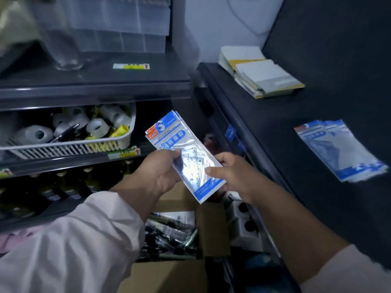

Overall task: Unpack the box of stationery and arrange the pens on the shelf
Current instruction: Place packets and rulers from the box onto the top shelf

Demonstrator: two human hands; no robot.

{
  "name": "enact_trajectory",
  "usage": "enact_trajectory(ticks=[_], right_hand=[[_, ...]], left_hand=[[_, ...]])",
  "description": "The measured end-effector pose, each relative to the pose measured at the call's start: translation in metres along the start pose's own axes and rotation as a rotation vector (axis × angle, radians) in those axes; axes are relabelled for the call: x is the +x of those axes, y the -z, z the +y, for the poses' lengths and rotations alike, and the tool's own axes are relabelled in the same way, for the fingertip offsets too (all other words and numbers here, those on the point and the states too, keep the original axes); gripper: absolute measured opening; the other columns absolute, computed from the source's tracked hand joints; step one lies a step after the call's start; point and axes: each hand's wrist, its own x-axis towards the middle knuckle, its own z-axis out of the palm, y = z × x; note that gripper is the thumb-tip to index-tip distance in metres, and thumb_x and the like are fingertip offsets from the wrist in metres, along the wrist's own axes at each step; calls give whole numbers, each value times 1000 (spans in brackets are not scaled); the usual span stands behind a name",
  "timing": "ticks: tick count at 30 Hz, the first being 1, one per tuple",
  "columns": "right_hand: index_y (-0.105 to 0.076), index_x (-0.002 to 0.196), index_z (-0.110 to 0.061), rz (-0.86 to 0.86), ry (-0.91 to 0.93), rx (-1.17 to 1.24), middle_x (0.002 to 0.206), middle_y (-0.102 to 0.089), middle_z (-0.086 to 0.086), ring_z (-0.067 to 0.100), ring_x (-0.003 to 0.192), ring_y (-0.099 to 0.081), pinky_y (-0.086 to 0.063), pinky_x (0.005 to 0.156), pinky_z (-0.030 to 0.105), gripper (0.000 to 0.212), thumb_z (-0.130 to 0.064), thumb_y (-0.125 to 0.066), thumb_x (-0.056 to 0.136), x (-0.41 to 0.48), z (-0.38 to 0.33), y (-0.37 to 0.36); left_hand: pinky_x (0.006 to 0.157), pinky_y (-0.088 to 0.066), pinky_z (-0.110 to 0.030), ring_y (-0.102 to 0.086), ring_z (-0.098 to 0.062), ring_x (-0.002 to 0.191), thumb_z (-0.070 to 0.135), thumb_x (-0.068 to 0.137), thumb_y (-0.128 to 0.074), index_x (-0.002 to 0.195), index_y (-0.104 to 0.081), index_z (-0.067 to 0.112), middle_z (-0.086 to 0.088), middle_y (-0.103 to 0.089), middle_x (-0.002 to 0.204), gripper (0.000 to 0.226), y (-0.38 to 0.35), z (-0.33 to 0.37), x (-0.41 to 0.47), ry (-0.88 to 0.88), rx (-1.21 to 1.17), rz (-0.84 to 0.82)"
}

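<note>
Your left arm is covered by a loose, pale pinkish-white long fabric sleeve (74, 246), creased in soft folds, which fills the view toward 7 o'clock. Its cuff ends at the wrist, so your left hand (156, 176) is bare. Your right sleeve (347, 271), of the same pale cloth, shows only at 4 o'clock. Its edge sits far up the forearm, which is uncovered down to your right hand (234, 176).

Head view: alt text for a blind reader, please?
The left hand and right hand hold a stack of blue geometry-set packets over a cardboard box of pens. A second stack lies on the right shelf; a white basket of tape rolls sits left.
</note>
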Motion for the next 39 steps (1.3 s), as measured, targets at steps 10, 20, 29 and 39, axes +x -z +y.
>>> enact_trajectory(ticks=[10,20,29,39], right_hand=[[-60,90,-9,339,110,118,80,-67,10,14,63,-59,-48,54,25,5,-9,-55,92,-51,-8,112],[-63,86,-10,587,-92,282,76,-65,8,16,65,-57,-46,50,23,5,-8,-61,89,-76,38,229],[-59,109,-8,689,-141,-10,101,-65,7,19,76,-64,-56,60,30,25,-18,-66,87,-51,66,258],[-36,142,-23,658,24,-1014,150,-31,-1,23,134,-27,-29,109,37,46,-40,-36,99,-48,80,257]], left_hand=[[58,-56,-37,-68,-25,85,4,95,-47,111,-57,7,-11,-69,101,20,-133,-7,-10,26,102,-139],[58,-43,-23,-56,-14,69,20,91,-57,99,-60,13,-3,-66,84,11,-237,-65,18,62,581,-200],[115,-19,-41,-11,-31,143,49,89,-52,151,-7,26,-8,-6,157,80,-242,-101,41,-594,1882,-364],[115,-7,-41,1,-21,146,74,84,-23,151,0,24,-3,9,159,86,-241,-129,60,-776,2094,-338]])
